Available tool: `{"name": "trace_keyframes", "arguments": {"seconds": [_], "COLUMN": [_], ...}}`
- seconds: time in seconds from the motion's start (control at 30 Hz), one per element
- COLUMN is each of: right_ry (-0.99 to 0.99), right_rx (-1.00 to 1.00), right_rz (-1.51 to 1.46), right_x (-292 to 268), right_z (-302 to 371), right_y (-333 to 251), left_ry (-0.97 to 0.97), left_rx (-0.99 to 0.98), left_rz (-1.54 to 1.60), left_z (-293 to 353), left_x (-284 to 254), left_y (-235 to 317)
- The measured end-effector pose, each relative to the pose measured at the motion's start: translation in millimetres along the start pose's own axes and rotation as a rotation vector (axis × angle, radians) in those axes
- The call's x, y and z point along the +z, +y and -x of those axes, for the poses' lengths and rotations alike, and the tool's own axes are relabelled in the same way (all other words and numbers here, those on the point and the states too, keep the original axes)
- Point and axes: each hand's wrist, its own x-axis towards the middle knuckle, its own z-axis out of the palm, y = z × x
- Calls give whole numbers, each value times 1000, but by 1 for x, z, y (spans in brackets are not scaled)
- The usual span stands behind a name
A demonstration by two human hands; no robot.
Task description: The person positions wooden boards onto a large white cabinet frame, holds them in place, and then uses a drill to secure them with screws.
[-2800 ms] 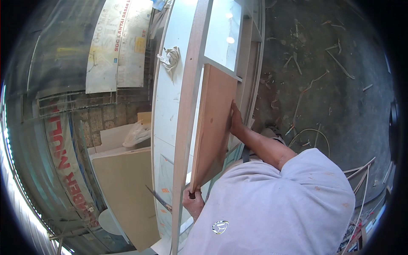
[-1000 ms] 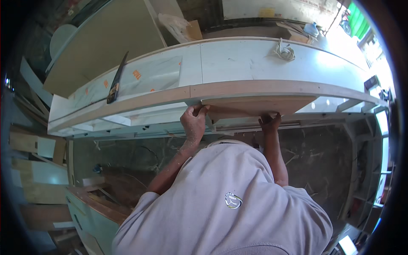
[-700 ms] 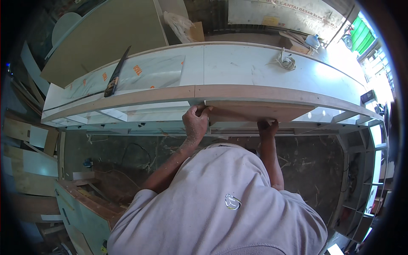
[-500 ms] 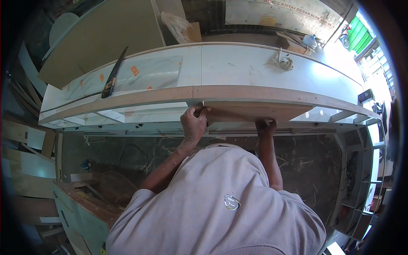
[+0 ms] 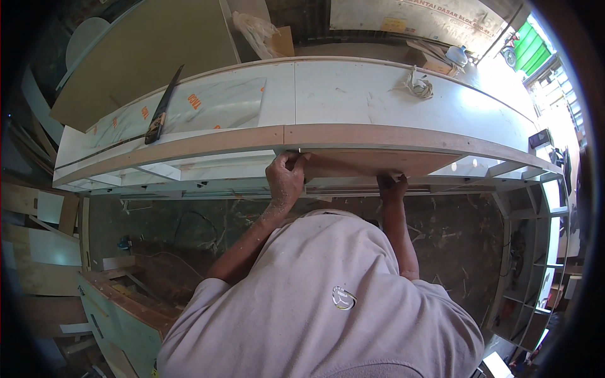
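A brown wooden panel (image 5: 372, 162) sits in an opening of the long white cabinet frame, just under its wooden front rail (image 5: 378, 137). My left hand (image 5: 287, 177) is closed at the panel's left end, thumb and fingers pinching by the edge close below the rail. Pale dust speckles that hand and forearm. Farther right, my right hand (image 5: 392, 188) is closed on the panel's near edge, its fingers partly hidden beneath. The panel's far edge lies behind the rail.
On the white cabinet surface (image 5: 334, 94) lie a handsaw (image 5: 161, 113), a marble-patterned sheet (image 5: 220, 104) and a bundle of cord (image 5: 418, 85). A large board (image 5: 145, 57) leans at the far left. A pale green cabinet (image 5: 120, 309) stands at the near left.
The whole view has shifted slightly. Both hands keep nearly the same places on the panel, the left still pinching its end.
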Motion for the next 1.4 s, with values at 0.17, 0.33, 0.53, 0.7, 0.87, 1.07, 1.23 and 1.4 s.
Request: {"name": "trace_keyframes", "arguments": {"seconds": [0.17,0.33,0.53,0.7,0.87,1.07,1.23,1.4], "right_ry": [57,114,91,19,53,121,-151,60], "right_rx": [15,9,22,58,29,-5,12,53], "right_rz": [-51,-89,-113,-155,-99,-102,-297,-174], "right_x": [13,15,18,3,24,26,-54,3], "right_z": [13,14,16,7,27,23,-43,-19], "right_y": [1,-4,-3,-10,-1,4,-58,-1], "left_ry": [46,34,77,53,35,9,-51,11], "left_rx": [13,-66,-65,-59,-53,-85,-68,-55], "left_rz": [-31,69,67,33,-39,14,91,105], "left_z": [1,1,0,2,0,0,-1,-5], "left_x": [-1,0,3,4,-4,-10,36,2], "left_y": [1,-2,-4,9,5,7,5,-5]}}
